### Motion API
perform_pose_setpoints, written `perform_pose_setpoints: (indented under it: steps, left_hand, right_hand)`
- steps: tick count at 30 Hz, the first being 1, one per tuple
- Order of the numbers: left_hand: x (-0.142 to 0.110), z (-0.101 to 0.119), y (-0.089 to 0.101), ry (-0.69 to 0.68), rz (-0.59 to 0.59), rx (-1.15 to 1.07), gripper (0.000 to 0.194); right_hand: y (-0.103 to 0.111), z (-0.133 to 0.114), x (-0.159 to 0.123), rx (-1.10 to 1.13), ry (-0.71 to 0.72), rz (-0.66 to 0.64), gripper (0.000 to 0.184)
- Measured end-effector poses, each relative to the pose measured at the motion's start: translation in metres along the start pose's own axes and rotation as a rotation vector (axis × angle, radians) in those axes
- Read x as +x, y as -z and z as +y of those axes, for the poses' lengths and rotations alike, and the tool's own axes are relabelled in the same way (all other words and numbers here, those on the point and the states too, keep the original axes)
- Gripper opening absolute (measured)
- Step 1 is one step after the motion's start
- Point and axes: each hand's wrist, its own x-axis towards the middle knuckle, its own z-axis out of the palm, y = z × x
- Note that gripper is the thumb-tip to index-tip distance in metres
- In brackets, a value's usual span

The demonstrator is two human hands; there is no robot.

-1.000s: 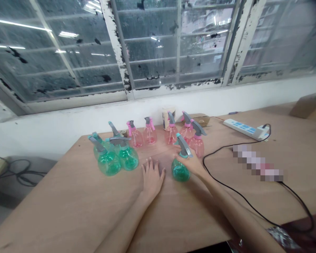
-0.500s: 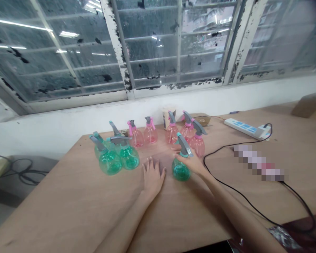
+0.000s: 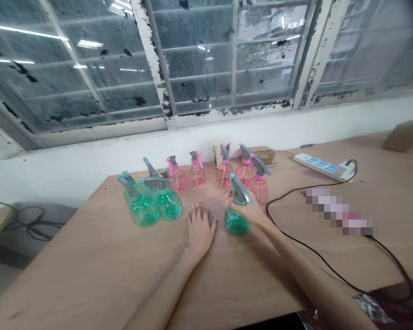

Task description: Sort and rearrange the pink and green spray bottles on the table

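My right hand (image 3: 251, 211) is closed around the neck of a green spray bottle (image 3: 237, 223), just under its grey trigger head. The bottle stands nearly upright on the wooden table (image 3: 99, 270). Flat on the tabletop to its left lies my left hand (image 3: 200, 229), fingers spread and holding nothing. A cluster of several green spray bottles (image 3: 144, 213) stands left of that hand. Behind both hands is a row of several pink spray bottles (image 3: 197, 175); one pink spray bottle (image 3: 259, 189) is right behind my right hand.
A white power strip (image 3: 321, 166) with a plugged-in adapter lies at the right rear. Its black cable (image 3: 306, 250) loops across the table right of my right arm. A cardboard box (image 3: 404, 136) sits at the far right. Windows (image 3: 199, 59) rise behind the table.
My right hand's fingers have closed in around the green spray bottle's neck. The left hand and the other bottles have stayed where they were.
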Motion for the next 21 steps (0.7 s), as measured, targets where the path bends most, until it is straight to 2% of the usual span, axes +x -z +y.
perform_pose_setpoints:
  steps: [3, 9, 14, 21]
  left_hand:
    - [-0.0001, 0.0001, 0.0003, 0.001, -0.002, 0.004, 0.050]
    - [-0.0006, -0.0003, -0.0018, 0.001, 0.005, -0.007, 0.050]
    - [0.0001, -0.0009, -0.0029, -0.005, 0.006, -0.003, 0.050]
    - [0.0007, -0.0015, -0.0069, -0.009, 0.042, -0.001, 0.050]
  right_hand:
    - [-0.0006, 0.0013, -0.0011, -0.026, -0.003, 0.003, 0.026]
    - [-0.0029, 0.0067, -0.0033, -0.004, -0.015, -0.011, 0.050]
    - [-0.0017, 0.0089, -0.0045, -0.061, -0.048, -0.006, 0.046]
    - [-0.0014, 0.0050, -0.0054, -0.082, -0.025, -0.005, 0.043]
